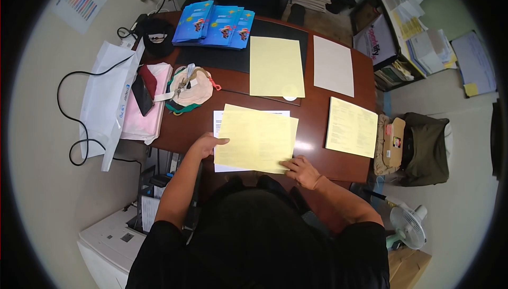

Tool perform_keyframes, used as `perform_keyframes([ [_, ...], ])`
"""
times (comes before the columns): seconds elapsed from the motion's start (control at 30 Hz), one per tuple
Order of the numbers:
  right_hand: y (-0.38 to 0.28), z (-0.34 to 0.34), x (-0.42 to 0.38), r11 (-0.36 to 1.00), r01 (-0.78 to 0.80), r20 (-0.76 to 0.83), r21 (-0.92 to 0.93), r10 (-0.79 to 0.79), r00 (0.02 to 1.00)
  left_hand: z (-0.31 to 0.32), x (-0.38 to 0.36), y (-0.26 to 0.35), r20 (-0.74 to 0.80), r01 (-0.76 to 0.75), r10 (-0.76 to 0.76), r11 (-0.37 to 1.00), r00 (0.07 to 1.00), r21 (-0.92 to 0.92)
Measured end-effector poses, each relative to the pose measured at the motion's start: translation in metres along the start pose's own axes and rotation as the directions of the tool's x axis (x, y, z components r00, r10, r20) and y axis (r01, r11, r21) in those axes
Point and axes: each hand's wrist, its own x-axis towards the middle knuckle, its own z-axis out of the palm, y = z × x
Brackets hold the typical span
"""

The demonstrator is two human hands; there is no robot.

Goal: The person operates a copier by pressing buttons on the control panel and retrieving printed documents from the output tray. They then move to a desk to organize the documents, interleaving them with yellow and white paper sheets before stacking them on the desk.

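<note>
A yellow sheet of paper (256, 138) lies slightly turned over a white printed sheet (218, 122), whose top and left edges show. My left hand (206, 145) grips the left edge of the yellow sheet, thumb on top and the other fingers hidden beneath. At its lower right corner, my right hand (301, 171) holds the yellow sheet between its fingers. Beyond them rests another yellow sheet (277, 67), and a pale sheet (333, 66) is to its right. A stack of printed yellow sheets (352, 127) sits at the desk's right side.
Blue booklets (214, 24) are piled at the far left of the brown desk (182, 130). Nearer stand a round pouch with keys (190, 89), a dark red pouch (145, 89) and a black cap (157, 38). A bag (426, 149) and a fan (407, 226) are at the right.
</note>
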Motion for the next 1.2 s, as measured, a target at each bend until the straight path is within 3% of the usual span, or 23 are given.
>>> perform_keyframes([
  [0.23,0.026,-0.012,-0.009,0.999,0.017,-0.064,0.039,-0.014,0.998,0.004,0.001,-0.009,-0.062,-0.059,0.06,0.998,0.996,0.015],
  [0.33,0.068,-0.04,0.009,0.985,-0.162,-0.203,-0.067,0.145,0.968,0.007,-0.006,-0.014,-0.105,-0.098,0.094,0.995,0.99,-0.03],
  [0.47,0.188,-0.07,0.041,0.853,-0.472,-0.269,-0.22,0.412,0.87,0.008,-0.014,-0.019,-0.098,-0.109,0.101,0.991,0.99,-0.08],
  [0.63,0.275,-0.097,0.073,0.671,-0.578,-0.27,-0.464,0.515,0.814,0.013,-0.017,-0.021,-0.126,-0.116,0.1,0.984,0.987,-0.133],
  [0.73,0.3,-0.11,0.086,0.699,-0.545,0.049,-0.463,0.634,0.772,0.013,-0.018,-0.025,-0.157,-0.121,0.098,0.982,0.983,-0.146],
  [0.77,0.3,-0.114,0.085,0.716,-0.498,0.063,-0.489,0.598,0.799,0.014,-0.018,-0.026,-0.159,-0.123,0.098,0.98,0.982,-0.154],
  [0.97,0.318,-0.114,0.07,0.787,-0.483,0.067,-0.383,0.545,0.836,0.015,-0.018,-0.023,-0.14,-0.164,0.139,0.968,0.98,-0.188],
  [1.07,0.309,-0.131,0.074,0.768,-0.57,0.085,-0.292,0.614,0.785,0.014,-0.017,-0.024,-0.149,-0.151,0.122,0.968,0.981,-0.2],
  [1.17,0.32,-0.128,0.068,0.75,-0.634,-0.028,-0.189,0.641,0.767,0.02,-0.017,-0.026,-0.168,-0.178,0.143,0.961,0.975,-0.213],
  [1.2,0.321,-0.132,0.066,0.724,-0.663,-0.148,-0.192,0.646,0.749,0.024,-0.018,-0.026,-0.172,-0.203,0.168,0.955,0.971,-0.216],
])
